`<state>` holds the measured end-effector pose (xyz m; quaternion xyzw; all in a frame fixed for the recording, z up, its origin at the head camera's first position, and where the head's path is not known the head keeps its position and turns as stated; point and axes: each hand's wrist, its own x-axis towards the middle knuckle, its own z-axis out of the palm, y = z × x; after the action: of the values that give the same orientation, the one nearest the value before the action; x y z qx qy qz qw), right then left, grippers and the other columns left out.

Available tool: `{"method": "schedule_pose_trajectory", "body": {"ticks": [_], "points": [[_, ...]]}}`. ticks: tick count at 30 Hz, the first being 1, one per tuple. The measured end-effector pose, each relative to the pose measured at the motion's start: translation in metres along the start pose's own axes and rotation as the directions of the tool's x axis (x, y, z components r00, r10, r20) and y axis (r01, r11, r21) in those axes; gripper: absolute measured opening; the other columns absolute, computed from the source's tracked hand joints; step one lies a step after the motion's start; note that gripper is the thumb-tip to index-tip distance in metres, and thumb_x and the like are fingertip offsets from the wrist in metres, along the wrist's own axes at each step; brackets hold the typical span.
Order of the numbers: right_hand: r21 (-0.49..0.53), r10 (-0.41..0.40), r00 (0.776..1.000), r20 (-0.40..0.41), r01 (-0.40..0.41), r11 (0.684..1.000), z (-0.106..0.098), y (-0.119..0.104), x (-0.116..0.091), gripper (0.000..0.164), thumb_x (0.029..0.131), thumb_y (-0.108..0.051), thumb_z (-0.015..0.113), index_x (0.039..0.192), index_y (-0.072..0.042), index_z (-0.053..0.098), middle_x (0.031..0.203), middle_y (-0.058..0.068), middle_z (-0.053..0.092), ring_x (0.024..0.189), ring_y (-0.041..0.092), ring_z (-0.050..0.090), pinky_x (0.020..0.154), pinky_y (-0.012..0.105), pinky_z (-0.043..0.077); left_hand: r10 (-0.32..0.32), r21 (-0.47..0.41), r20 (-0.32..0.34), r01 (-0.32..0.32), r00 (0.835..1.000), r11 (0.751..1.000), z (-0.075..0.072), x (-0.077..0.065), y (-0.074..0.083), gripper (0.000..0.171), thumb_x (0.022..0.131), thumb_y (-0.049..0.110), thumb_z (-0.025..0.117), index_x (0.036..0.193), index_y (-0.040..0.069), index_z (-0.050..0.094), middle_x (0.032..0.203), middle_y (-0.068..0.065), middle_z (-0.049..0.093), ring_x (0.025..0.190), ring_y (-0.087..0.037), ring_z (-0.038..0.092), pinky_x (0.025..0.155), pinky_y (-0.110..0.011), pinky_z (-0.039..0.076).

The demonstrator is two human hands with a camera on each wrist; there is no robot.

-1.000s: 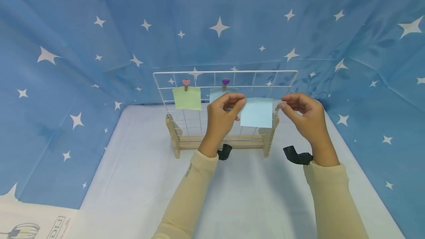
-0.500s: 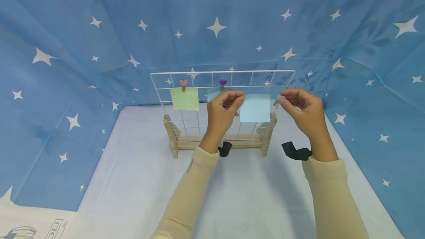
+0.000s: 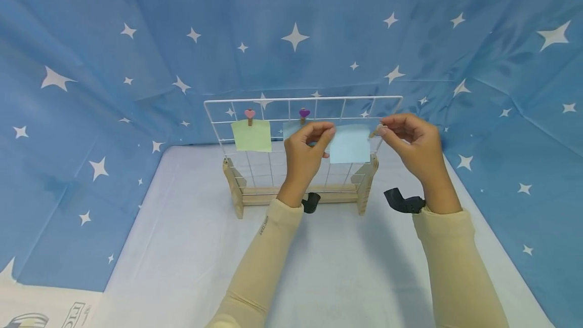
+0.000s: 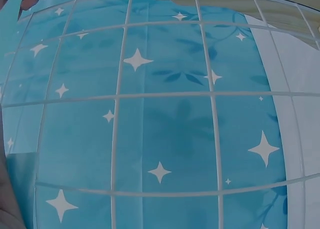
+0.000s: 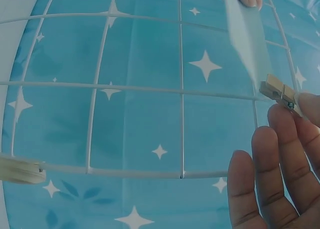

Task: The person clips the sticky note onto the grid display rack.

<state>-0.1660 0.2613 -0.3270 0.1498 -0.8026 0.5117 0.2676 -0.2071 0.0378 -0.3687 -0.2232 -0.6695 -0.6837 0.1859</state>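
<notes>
My left hand (image 3: 306,155) pinches the left edge of a light blue paper square (image 3: 349,145), which hangs in front of the right part of a white wire grid (image 3: 291,99). Thumb and index finger of my right hand (image 3: 412,147) pinch a small wooden clothespin (image 5: 280,90) with a pale top. In the right wrist view the clothespin's tip is right at the paper's edge. A green paper square (image 3: 252,135) hangs from the grid at left under a clothespin with a pink heart (image 3: 249,114). Another blue paper (image 3: 291,128), under a purple heart clothespin (image 3: 304,113), is partly hidden by my left hand.
Two wooden feet joined by a wooden bar (image 3: 261,199) hold the grid up on a white-covered table (image 3: 191,247). Blue star-patterned cloth (image 3: 291,29) hangs behind and at both sides. A printed cream cloth (image 3: 50,308) lies at front left.
The blue paper has risen slightly toward the grid. My right hand has come up and left, bringing the clothespin from beside the paper to its right edge.
</notes>
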Motion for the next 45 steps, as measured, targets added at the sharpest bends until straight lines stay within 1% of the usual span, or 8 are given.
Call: {"method": "schedule_pose_trajectory", "body": {"ticks": [6,13,16,21,28,33,41,45], "points": [[-0.024,0.007,1.0,0.001,-0.007,1.0,0.001,-0.004,0.004,0.015,0.098,0.007,0.072,0.112,0.012,0.075,0.103,0.0,0.078,0.094,0.001,0.07,0.087,0.012,0.055,-0.015,-0.002,-0.002,0.015,1.0,1.0,0.004,0.002,0.001,0.015,0.103,0.008,0.076,0.112,-0.003,0.079,0.103,-0.018,0.078,0.083,-0.019,0.073,0.059,-0.033,0.064],[-0.012,0.014,1.0,0.002,-0.014,1.0,0.002,-0.006,0.01,0.012,0.098,0.006,0.073,0.108,0.01,0.076,0.1,-0.007,0.077,0.091,0.003,0.07,0.085,0.013,0.056,-0.029,-0.008,-0.004,0.029,1.0,1.0,0.007,0.005,0.003,0.016,0.103,0.01,0.076,0.113,-0.002,0.08,0.105,-0.016,0.079,0.084,-0.019,0.074,0.06,-0.034,0.065],[-0.01,0.015,1.0,0.005,-0.015,1.0,0.002,-0.007,0.012,0.011,0.098,0.005,0.073,0.107,0.01,0.076,0.1,-0.006,0.075,0.091,0.004,0.07,0.082,0.012,0.056,-0.03,0.001,-0.001,0.03,1.0,1.0,0.007,0.006,0.003,0.017,0.104,0.012,0.076,0.114,0.0,0.08,0.105,-0.015,0.079,0.085,-0.019,0.074,0.061,-0.034,0.065],[-0.004,0.013,1.0,0.003,-0.013,1.0,0.004,-0.007,0.014,0.009,0.097,0.005,0.074,0.105,0.005,0.078,0.1,0.003,0.075,0.09,0.006,0.069,0.079,0.013,0.057,-0.019,0.02,-0.006,0.019,1.0,1.0,0.008,0.007,0.001,0.017,0.104,0.012,0.076,0.114,0.0,0.08,0.106,-0.014,0.079,0.085,-0.02,0.074,0.061,-0.033,0.065],[0.004,0.015,1.0,-0.015,-0.015,1.0,0.006,-0.008,0.017,0.009,0.097,0.005,0.075,0.104,0.005,0.079,0.095,-0.013,0.073,0.089,0.008,0.067,0.075,0.014,0.056,-0.014,0.031,-0.022,0.015,1.0,0.999,0.009,0.008,0.0,0.017,0.103,0.012,0.077,0.114,0.0,0.081,0.108,-0.014,0.079,0.084,-0.022,0.076,0.062,-0.032,0.065],[0.019,-0.011,1.0,-0.017,0.012,1.0,0.007,-0.007,0.018,0.008,0.095,0.008,0.075,0.102,0.007,0.079,0.094,-0.016,0.074,0.087,0.007,0.069,0.073,0.014,0.057,-0.004,0.038,-0.036,0.006,0.999,0.999,0.011,0.009,0.0,0.016,0.103,0.012,0.077,0.113,0.0,0.082,0.107,-0.014,0.08,0.083,-0.023,0.076,0.062,-0.031,0.065],[0.032,-0.067,0.996,-0.05,0.069,0.997,0.007,-0.005,0.021,0.009,0.094,0.012,0.076,0.098,0.005,0.081,0.095,0.008,0.079,0.081,0.004,0.072,0.075,0.014,0.06,0.025,0.065,-0.056,-0.021,0.998,0.998,0.013,0.009,0.001,0.015,0.103,0.011,0.077,0.112,0.0,0.082,0.105,-0.014,0.081,0.081,-0.023,0.077,0.061,-0.03,0.064],[0.03,-0.09,0.995,-0.047,0.092,0.995,0.008,-0.003,0.023,0.004,0.096,0.009,0.076,0.098,0.012,0.078,0.096,0.005,0.079,0.082,0.001,0.073,0.077,0.014,0.06,0.038,0.079,-0.069,-0.033,0.997,0.996,0.014,0.01,0.0,0.014,0.102,0.01,0.077,0.11,-0.001,0.082,0.104,-0.015,0.081,0.079,-0.024,0.077,0.059,-0.029,0.064]]}}
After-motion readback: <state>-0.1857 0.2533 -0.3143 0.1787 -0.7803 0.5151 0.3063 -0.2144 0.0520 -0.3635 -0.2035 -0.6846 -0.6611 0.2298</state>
